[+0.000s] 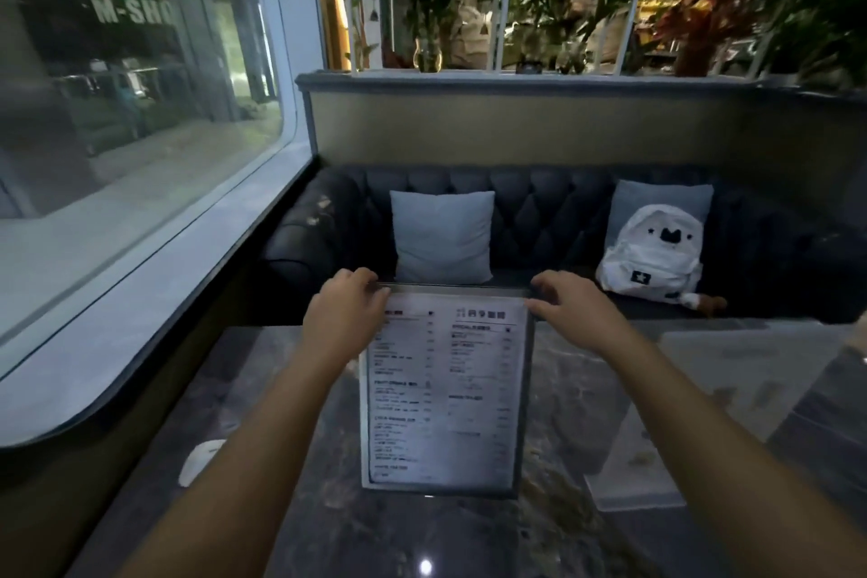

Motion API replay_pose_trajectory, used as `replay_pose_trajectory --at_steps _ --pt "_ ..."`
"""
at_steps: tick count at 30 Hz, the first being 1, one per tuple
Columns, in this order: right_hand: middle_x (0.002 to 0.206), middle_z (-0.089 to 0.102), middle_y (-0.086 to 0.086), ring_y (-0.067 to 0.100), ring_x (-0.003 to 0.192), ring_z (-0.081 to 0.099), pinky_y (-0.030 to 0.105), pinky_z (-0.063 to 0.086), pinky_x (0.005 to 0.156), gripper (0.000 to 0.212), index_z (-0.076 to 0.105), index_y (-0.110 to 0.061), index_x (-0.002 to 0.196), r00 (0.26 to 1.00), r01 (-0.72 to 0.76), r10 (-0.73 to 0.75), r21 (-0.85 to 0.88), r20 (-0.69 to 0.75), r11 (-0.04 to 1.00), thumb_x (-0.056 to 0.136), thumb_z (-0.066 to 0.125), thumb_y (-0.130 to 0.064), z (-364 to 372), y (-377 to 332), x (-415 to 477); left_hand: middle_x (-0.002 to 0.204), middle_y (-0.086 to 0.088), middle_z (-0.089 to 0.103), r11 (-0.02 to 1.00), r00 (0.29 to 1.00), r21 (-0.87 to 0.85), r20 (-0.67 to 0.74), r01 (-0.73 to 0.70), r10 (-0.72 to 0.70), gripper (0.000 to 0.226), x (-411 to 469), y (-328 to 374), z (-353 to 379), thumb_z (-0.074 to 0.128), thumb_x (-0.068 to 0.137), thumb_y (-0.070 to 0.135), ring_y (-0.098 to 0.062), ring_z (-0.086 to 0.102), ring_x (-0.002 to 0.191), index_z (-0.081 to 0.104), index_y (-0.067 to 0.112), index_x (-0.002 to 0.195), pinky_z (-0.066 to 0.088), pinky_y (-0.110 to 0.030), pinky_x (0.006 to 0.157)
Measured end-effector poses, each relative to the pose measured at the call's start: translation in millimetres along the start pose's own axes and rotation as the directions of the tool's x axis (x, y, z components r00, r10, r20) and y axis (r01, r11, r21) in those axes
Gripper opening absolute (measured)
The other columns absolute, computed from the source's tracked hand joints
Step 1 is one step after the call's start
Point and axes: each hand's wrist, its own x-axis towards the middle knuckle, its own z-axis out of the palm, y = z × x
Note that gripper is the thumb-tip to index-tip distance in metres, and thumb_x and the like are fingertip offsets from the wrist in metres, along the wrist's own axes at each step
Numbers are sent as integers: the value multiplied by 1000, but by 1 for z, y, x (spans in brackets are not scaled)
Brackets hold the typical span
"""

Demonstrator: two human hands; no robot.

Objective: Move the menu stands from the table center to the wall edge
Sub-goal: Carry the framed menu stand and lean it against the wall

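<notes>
A clear upright menu stand (445, 394) with a white printed sheet stands in the middle of the dark marble table (291, 507), facing me. My left hand (345, 317) curls over its top left corner, fingers on the upper edge. My right hand (570, 312) sits at the top right corner, fingertips touching the edge. A second clear menu stand (732, 390) stands to the right, angled away, pale and blurred.
A large window (131, 155) with a grey sill runs along the table's left side. A dark tufted sofa (539, 221) lies beyond the table with a grey cushion (441, 235) and a white backpack (650, 258). A small white object (201, 460) lies at the table's left edge.
</notes>
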Motion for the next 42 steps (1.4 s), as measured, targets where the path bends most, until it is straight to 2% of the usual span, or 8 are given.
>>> replay_pose_trajectory --at_steps 3,7,13,17,22,27,39,42 --pt "123 58 11 24 105 54 35 44 82 39 49 -14 122 998 -70 69 95 10 993 87 54 -32 16 -1 3 117 -13 59 989 996 -131 62 72 -64 40 0 -15 2 51 89 31 -30 55 105 46 12 123 48 -43 89" --pt "114 61 12 21 99 54 31 41 80 34 54 -9 117 979 -129 170 303 -113 944 87 57 -25 30 -2 1 101 -12 65 933 981 -320 153 167 -123 23 1 -30 9 60 85 20 -24 59 90 57 8 104 47 -36 78" --pt "107 60 14 28 95 58 39 48 75 35 53 -3 117 950 -211 310 659 -35 721 84 61 -13 56 13 -25 96 -20 66 764 951 -595 297 250 -80 16 -14 -51 29 57 84 -2 -22 63 83 58 -7 100 51 -12 61" --pt "104 62 16 32 95 59 37 48 72 25 57 -2 109 941 -289 332 659 64 694 85 58 -7 83 25 -42 94 -19 64 671 938 -678 337 300 -79 20 -26 -66 46 57 82 -6 -2 65 63 57 -11 101 48 -9 54" --pt "94 67 6 20 85 62 31 49 68 9 61 -18 92 939 -324 316 649 134 688 85 58 -13 105 38 -55 97 -24 64 571 904 -708 392 416 -173 26 -40 -94 70 63 80 1 -27 59 85 58 -8 104 46 -33 72" --pt "84 68 3 19 78 63 31 49 64 5 65 -17 86 905 -365 408 718 123 593 81 64 -17 123 52 -56 71 3 71 536 891 -720 420 442 -171 13 -52 -109 87 64 79 1 -2 65 60 65 15 80 51 -11 54" --pt "63 71 -16 -5 58 62 10 46 50 12 68 -26 73 890 -301 455 798 38 522 76 68 -15 136 57 -54 59 17 68 522 944 -790 309 320 -111 24 -65 -109 93 54 83 -5 6 60 59 57 17 77 48 -8 56" --pt "64 71 -15 -4 60 62 9 47 52 6 69 -14 82 904 -266 426 811 22 521 77 66 -12 139 50 -56 62 14 70 517 951 -801 290 301 -104 21 -76 -113 80 54 84 -3 2 62 62 58 17 78 50 -11 58"
